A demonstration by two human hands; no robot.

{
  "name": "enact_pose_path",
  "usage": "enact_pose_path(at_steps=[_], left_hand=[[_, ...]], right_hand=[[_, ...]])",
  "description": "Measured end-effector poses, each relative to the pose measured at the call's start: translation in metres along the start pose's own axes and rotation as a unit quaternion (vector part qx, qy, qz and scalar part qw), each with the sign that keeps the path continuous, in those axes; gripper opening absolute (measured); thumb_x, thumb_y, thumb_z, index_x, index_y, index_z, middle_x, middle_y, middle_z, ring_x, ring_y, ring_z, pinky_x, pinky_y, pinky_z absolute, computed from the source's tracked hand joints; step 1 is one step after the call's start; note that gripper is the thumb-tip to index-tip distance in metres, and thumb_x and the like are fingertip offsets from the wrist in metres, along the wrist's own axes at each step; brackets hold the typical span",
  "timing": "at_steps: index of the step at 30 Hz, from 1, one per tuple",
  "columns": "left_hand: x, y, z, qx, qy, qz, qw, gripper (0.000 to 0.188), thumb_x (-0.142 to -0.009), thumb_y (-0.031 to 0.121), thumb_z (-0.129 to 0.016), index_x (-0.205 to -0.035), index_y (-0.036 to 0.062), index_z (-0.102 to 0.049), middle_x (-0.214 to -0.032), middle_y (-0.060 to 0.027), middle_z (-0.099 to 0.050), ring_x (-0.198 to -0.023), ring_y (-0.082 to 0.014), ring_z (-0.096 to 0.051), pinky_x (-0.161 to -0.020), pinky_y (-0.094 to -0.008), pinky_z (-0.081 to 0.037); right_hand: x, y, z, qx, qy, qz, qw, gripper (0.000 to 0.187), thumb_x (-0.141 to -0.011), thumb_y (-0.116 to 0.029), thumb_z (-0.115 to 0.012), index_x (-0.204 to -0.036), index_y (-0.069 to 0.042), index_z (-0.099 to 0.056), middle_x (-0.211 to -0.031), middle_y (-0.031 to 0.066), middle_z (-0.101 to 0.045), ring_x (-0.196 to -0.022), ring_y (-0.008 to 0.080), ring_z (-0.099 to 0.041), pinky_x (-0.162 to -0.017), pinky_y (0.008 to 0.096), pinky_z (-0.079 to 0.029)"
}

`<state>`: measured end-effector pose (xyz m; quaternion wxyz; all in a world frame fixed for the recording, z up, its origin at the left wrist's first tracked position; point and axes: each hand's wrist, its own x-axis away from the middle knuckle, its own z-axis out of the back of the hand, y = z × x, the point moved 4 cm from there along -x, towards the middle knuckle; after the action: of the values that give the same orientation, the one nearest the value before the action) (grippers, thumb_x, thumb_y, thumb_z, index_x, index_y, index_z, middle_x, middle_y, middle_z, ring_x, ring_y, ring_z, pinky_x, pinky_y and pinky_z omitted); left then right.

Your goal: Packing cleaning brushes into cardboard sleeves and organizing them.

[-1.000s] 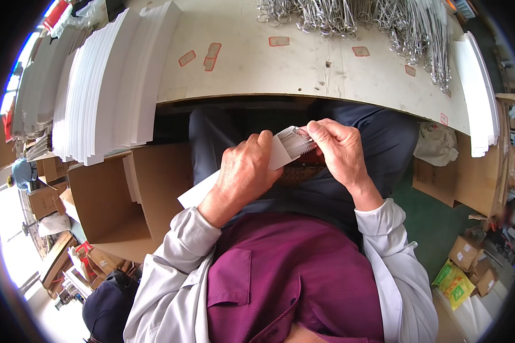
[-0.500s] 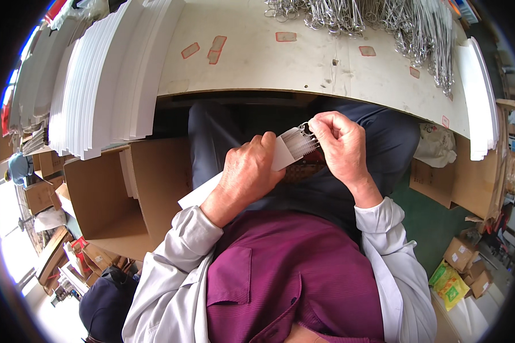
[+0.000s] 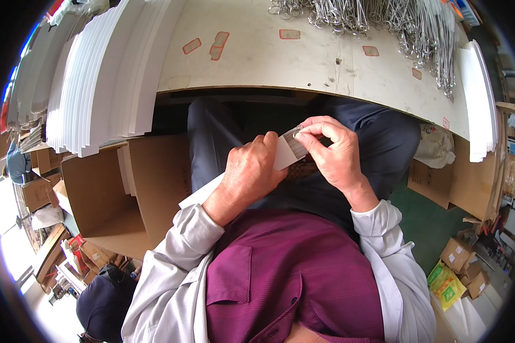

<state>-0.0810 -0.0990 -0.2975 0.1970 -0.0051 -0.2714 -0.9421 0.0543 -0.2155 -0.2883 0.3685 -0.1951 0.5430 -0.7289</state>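
My left hand [image 3: 249, 171] is wrapped round a long, narrow white carton [image 3: 203, 190], which slants up to the right above my lap. At the carton's upper end, a bundle of thin metal rods with looped tips [image 3: 294, 143] shows in the opening. My right hand [image 3: 333, 151] pinches at the looped tips with thumb and forefinger, its other fingers curled. Those fingertips cover part of the bundle, so how many loops they grip is hidden.
Across the table [image 3: 240, 63] ahead, a heap of looped metal rods [image 3: 377, 26] lies at the far right. White cartons [image 3: 106, 74] stand in rows at the left, with more white pieces [image 3: 478, 108] at the right edge. An open brown box [image 3: 106, 194] sits left of my legs.
My right hand has moved left and slightly down toward the carton. Less of the looped rods sticks out of the opening now. My left hand keeps its hold.
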Motion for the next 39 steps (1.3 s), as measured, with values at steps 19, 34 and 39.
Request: enact_pose_path(at_steps=[19,34,39], left_hand=[[-0.003,-0.008,0.009,0.039,0.014,0.019,0.999,0.044,-0.076,0.028,-0.083,-0.098,0.0012,-0.055,-0.085,-0.0187,-0.070,-0.073,-0.0376,-0.073,-0.062,-0.0458,-0.060],[-0.001,-0.012,0.008,0.072,0.005,0.036,0.997,0.050,-0.076,0.030,-0.085,-0.105,-0.0003,-0.058,-0.090,-0.0199,-0.073,-0.082,-0.0389,-0.074,-0.067,-0.0478,-0.060],[0.001,-0.009,0.007,0.092,0.005,0.043,0.995,0.058,-0.077,0.033,-0.085,-0.118,0.0002,-0.060,-0.093,-0.0215,-0.073,-0.086,-0.0395,-0.074,-0.075,-0.0471,-0.061]], right_hand=[[0.018,-0.005,-0.003,0.092,0.007,0.083,0.992,0.032,-0.097,-0.020,-0.071,-0.119,0.003,-0.070,-0.128,0.0200,-0.066,-0.114,0.0375,-0.065,-0.097,0.0433,-0.052],[0.033,-0.007,-0.014,0.100,-0.031,0.097,0.990,0.044,-0.093,-0.019,-0.076,-0.129,0.004,-0.066,-0.140,0.0229,-0.059,-0.121,0.0383,-0.062,-0.101,0.0439,-0.052],[0.035,-0.002,-0.014,0.049,-0.002,0.064,0.997,0.037,-0.094,-0.016,-0.075,-0.124,0.004,-0.067,-0.129,0.0222,-0.066,-0.112,0.0360,-0.068,-0.097,0.0418,-0.055]])
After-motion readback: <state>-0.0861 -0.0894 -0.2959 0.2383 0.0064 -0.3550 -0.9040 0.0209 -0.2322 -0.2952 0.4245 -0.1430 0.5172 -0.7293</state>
